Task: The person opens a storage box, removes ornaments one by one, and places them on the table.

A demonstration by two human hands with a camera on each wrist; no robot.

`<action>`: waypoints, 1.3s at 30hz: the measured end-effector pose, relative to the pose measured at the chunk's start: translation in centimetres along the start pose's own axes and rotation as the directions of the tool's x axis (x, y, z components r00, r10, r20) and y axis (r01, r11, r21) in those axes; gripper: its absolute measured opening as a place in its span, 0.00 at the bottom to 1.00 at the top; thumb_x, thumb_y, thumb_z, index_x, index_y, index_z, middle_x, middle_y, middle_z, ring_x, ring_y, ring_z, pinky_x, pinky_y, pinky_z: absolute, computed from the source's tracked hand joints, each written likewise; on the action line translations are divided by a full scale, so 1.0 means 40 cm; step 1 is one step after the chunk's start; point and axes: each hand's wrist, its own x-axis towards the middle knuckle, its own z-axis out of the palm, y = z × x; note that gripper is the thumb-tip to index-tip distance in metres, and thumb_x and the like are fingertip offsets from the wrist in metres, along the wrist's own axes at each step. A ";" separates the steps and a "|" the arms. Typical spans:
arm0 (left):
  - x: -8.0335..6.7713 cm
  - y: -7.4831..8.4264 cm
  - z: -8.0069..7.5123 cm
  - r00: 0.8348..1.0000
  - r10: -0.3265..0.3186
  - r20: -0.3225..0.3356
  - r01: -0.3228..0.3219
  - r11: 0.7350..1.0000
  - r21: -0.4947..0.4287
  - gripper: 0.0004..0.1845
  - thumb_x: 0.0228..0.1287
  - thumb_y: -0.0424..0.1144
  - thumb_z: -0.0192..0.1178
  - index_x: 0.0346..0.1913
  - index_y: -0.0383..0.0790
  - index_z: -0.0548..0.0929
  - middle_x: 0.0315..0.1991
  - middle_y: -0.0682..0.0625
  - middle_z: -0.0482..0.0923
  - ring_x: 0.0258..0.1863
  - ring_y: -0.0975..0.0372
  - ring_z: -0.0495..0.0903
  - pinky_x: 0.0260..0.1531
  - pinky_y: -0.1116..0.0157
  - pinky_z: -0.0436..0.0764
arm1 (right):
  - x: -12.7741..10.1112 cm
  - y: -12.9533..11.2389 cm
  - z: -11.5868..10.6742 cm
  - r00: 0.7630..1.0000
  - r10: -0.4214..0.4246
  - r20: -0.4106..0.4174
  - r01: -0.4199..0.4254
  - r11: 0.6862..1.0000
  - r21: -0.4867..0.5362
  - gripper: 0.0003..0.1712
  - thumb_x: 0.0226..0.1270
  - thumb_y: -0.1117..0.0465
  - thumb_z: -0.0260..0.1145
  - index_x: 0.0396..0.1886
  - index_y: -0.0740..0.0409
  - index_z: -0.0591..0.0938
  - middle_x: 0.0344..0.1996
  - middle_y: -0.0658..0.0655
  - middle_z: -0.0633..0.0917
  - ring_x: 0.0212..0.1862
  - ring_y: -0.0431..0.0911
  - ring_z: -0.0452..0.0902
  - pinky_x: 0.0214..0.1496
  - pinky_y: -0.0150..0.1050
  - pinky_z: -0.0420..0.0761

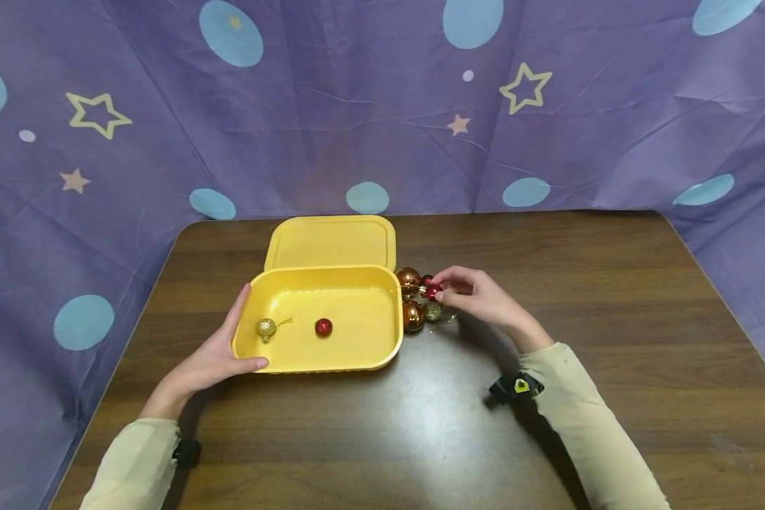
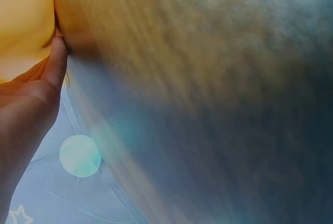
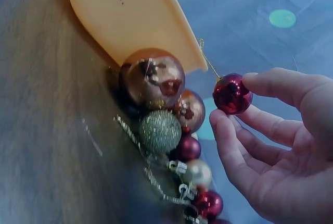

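A yellow tub [image 1: 382, 333] stands open on the brown table, its lid [image 1: 331, 242] lying flat behind it. Inside lie a gold glitter bauble [image 1: 265, 328] and a red one [image 1: 323, 326]. My left hand [image 1: 219, 354] holds the tub's left wall [image 2: 26, 21], thumb [image 2: 56, 60] on the near rim. Right of the tub is a cluster of baubles [image 1: 416, 301], copper, green glitter and red [image 3: 166, 130]. My right hand [image 1: 468, 292] pinches a small shiny red bauble [image 3: 232, 94] between thumb and forefinger, just above that cluster.
The wooden table [image 1: 612, 319] stretches wide to the right and front. A purple cloth with stars and blue dots [image 1: 548, 106] hangs behind and at both sides. The left wrist view is mostly blurred.
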 end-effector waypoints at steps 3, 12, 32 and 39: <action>0.000 0.000 0.000 1.000 0.001 0.002 -0.001 1.000 -0.004 0.65 0.51 0.26 0.71 0.77 0.52 0.31 0.76 0.42 0.25 0.71 0.51 0.39 0.58 0.83 0.52 | -0.010 0.009 -0.007 1.000 0.011 -0.028 -0.010 1.000 0.022 0.17 0.63 0.67 0.66 0.51 0.68 0.79 0.42 0.63 0.83 0.45 0.58 0.79 0.48 0.48 0.80; 0.000 0.001 -0.001 1.000 -0.001 -0.003 0.001 1.000 0.012 0.65 0.50 0.26 0.71 0.77 0.52 0.31 0.76 0.41 0.25 0.71 0.53 0.39 0.58 0.83 0.51 | -0.033 0.038 -0.026 0.996 0.008 -0.085 -0.006 1.000 0.028 0.17 0.63 0.72 0.63 0.51 0.73 0.77 0.43 0.66 0.83 0.46 0.58 0.79 0.46 0.41 0.80; 0.000 0.006 0.002 1.000 -0.010 -0.006 0.011 0.999 0.050 0.66 0.49 0.28 0.72 0.77 0.49 0.30 0.76 0.41 0.25 0.71 0.45 0.36 0.57 0.84 0.50 | -0.046 0.069 0.002 0.987 0.001 -0.158 -0.047 0.955 -0.293 0.13 0.62 0.67 0.67 0.46 0.66 0.81 0.38 0.60 0.84 0.40 0.51 0.81 0.44 0.44 0.81; 0.000 0.011 0.004 1.000 -0.008 -0.004 0.008 0.999 0.043 0.66 0.49 0.28 0.72 0.77 0.52 0.31 0.76 0.40 0.25 0.70 0.43 0.36 0.57 0.84 0.50 | -0.047 0.065 0.023 0.983 -0.023 -0.183 -0.048 0.927 -0.372 0.11 0.60 0.67 0.69 0.42 0.65 0.81 0.36 0.59 0.84 0.38 0.51 0.81 0.42 0.44 0.81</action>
